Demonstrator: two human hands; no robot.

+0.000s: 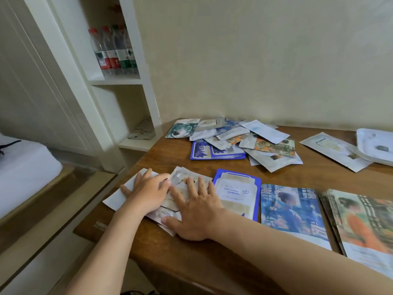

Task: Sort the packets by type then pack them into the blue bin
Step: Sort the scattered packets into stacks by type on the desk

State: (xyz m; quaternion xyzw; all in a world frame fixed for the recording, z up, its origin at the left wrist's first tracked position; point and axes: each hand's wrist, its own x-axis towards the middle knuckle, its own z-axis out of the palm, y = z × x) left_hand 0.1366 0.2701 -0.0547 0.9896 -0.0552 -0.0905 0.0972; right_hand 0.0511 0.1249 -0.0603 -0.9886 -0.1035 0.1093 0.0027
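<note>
Both my hands lie flat on a small stack of white and silver packets (177,182) at the near left corner of the wooden table (287,177). My left hand (148,192) presses the stack's left side, my right hand (195,211) its right side, fingers spread. To the right lie sorted packets in a row: a blue-bordered one (238,194), a blue picture one (291,209) and an orange picture stack (361,226). A loose heap of mixed packets (240,141) sits at the back. No blue bin is in view.
A single silver packet (333,151) and a white tray (376,145) lie at the back right. White shelves (119,81) holding water bottles (114,52) stand left of the table, against the wall. A bed edge (23,171) shows at far left.
</note>
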